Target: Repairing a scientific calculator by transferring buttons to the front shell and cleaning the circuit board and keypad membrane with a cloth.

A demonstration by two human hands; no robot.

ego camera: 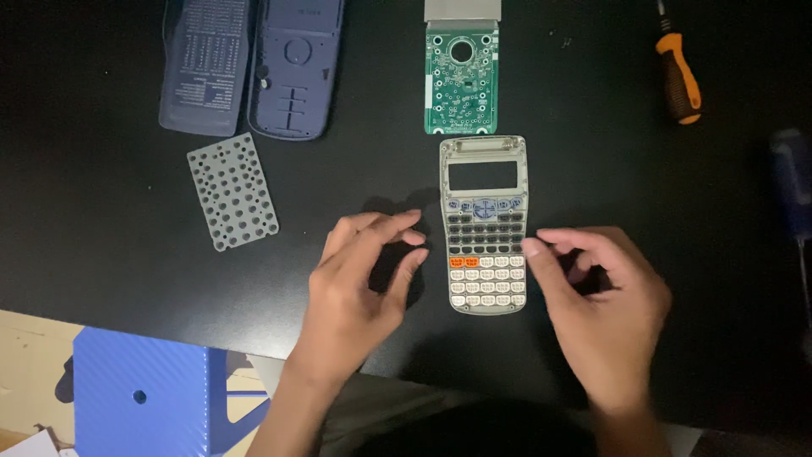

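A calculator front shell lies face up on the black table, with grey, orange and white keys and a bare display window. My left hand hovers just left of it, fingers curled and apart, holding nothing. My right hand is at its right edge, thumb tip touching or nearly touching the shell's side. A green circuit board lies directly above the shell.
A grey rubber key membrane lies at the left. Two dark blue case parts sit at the top left. An orange-handled screwdriver and a blue-handled one lie at the right. A blue box is below the table edge.
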